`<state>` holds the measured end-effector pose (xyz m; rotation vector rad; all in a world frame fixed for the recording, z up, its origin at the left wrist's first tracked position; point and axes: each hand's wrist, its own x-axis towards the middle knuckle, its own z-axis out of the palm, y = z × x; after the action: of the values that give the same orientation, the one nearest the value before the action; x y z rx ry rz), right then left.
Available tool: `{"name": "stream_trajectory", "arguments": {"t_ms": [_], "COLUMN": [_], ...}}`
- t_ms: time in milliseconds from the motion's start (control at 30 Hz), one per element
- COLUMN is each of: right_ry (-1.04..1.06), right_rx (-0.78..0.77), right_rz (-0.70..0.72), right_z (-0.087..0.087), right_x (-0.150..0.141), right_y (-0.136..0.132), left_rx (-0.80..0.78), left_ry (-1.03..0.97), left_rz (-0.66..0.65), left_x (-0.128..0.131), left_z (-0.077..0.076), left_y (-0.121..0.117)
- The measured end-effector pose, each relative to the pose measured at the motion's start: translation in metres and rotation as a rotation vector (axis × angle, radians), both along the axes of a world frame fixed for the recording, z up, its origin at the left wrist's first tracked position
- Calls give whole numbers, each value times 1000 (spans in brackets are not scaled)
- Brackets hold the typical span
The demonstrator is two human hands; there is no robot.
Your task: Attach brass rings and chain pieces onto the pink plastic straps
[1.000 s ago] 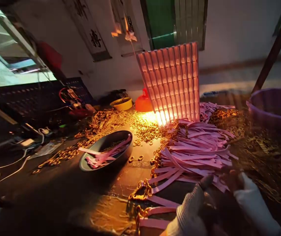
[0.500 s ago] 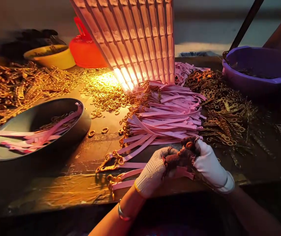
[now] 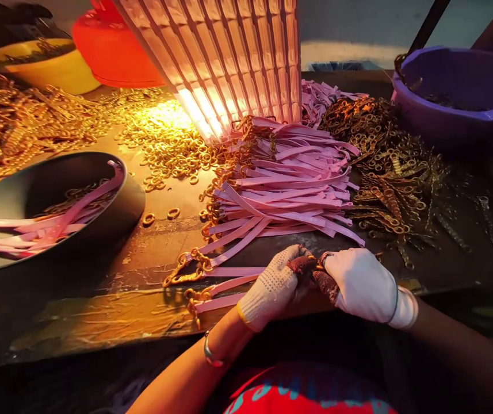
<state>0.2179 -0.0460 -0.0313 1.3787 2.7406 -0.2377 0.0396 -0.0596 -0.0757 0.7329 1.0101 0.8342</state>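
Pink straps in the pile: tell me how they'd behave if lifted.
The pink straps look floppy, since several bend and cross loosely. The shiny links at their left ends would probably weigh that side down. Overlapping as they are, they may drag neighbours along.

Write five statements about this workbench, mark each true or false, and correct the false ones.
1. The left hand and right hand both wear gloves. True.
2. The purple basin stands left of the yellow basin. False: it stands to its right.
3. Pink strips lie in the dark bowl. True.
4. The bracelet is on the right wrist. False: it is on the left.
5. The purple basin is behind the red container. False: it stands well to its right.
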Motion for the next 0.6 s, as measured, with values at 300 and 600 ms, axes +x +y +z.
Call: {"name": "stream_trajectory", "arguments": {"t_ms": [300, 600], "right_ry": [90, -29], "right_rx": [240, 383], "right_rz": [-200, -59], "right_z": [-18, -77], "right_x": [8, -16], "right_y": [-44, -37], "left_rx": [641, 851], "left_ry": [897, 1592], "left_rz": [-188, -579], "left_x": [-10, 27], "left_z": [18, 6], "left_y": [39, 76]}}
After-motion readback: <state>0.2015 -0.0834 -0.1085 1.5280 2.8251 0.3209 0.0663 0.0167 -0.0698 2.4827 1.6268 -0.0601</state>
